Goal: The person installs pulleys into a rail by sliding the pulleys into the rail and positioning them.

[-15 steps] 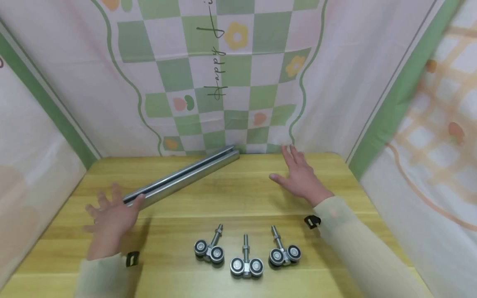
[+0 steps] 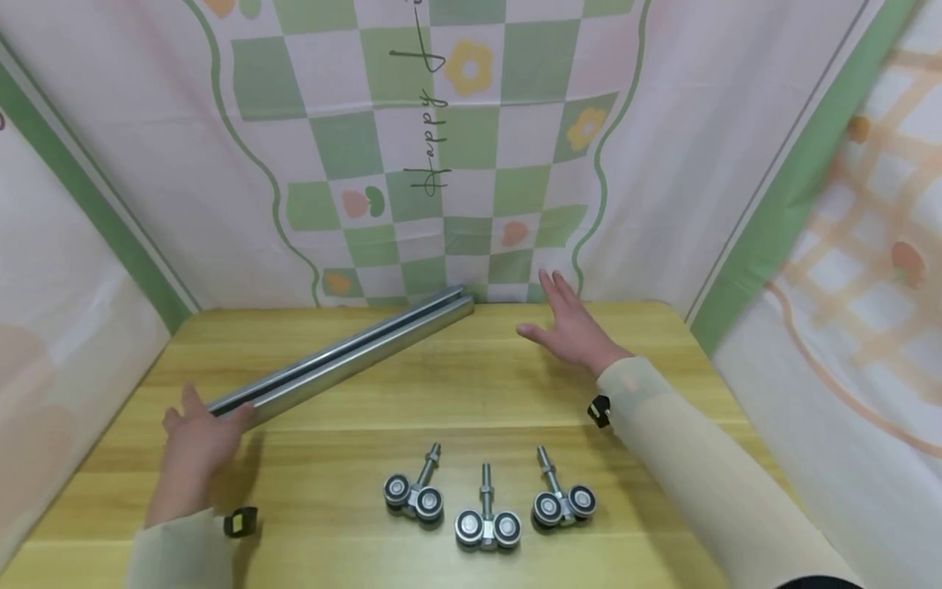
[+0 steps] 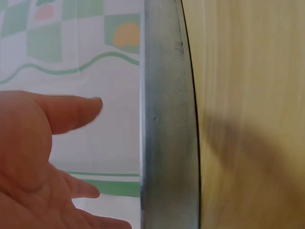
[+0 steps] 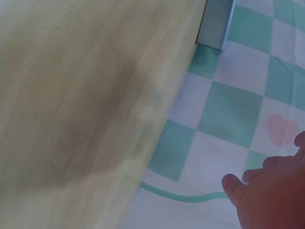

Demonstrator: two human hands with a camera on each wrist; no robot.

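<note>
My wood-grain tabletop [image 2: 471, 393] bears a slotted steel channel rail [image 2: 361, 360], lying aslant. Nearer me than the rail, well apart from it, lie three twin-wheeled roller trolleys [image 2: 487, 532], their threaded bolts [image 2: 486, 481] pointing roughly toward its far end.

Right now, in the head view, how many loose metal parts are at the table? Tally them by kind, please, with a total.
Wheeled trolleys with threaded stems: 3
Slotted metal rail: 1
Total: 4
</note>
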